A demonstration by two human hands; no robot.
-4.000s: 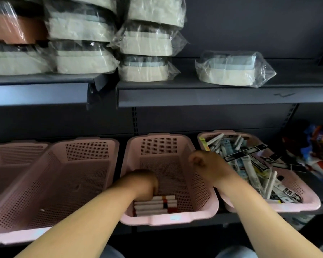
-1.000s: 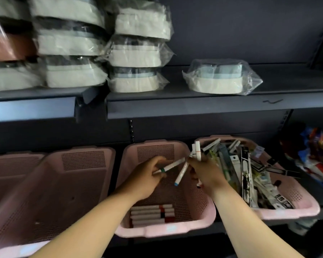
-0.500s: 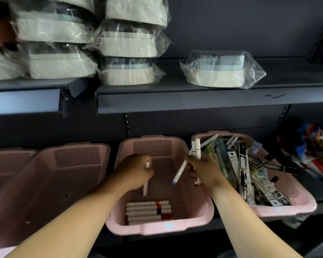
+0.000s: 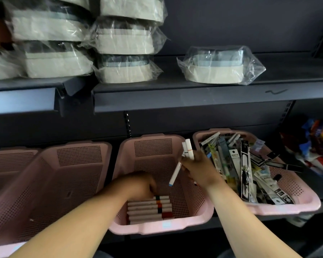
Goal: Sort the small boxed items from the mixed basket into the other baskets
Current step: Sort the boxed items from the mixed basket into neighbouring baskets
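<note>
Left hand (image 4: 136,185): fingertips were hidden behind its knuckles at the boxes (image 4: 147,208) in the middle basket (image 4: 157,229), grip unclear; wrapped stacks (image 4: 50,58) were blurred and cropped at top left; far-left basket (image 4: 6,161) and packets (image 4: 319,144) were cut by the edges.

Dark grey metal shelving (image 4: 203,120) fills the frame, and its back panel (image 4: 231,25) is flat charcoal in the upper right. A slotted upright (image 4: 127,125) runs down the centre, with a second upright (image 4: 285,116) at the right. On the upper shelf (image 4: 291,79), plastic-wrapped cream containers (image 4: 123,43) are stacked at upper left, and a single wrapped container (image 4: 218,67) sits right of centre. Colourful packets (image 4: 317,138) crowd the right edge. The light is dim and glints on the wrap.
</note>
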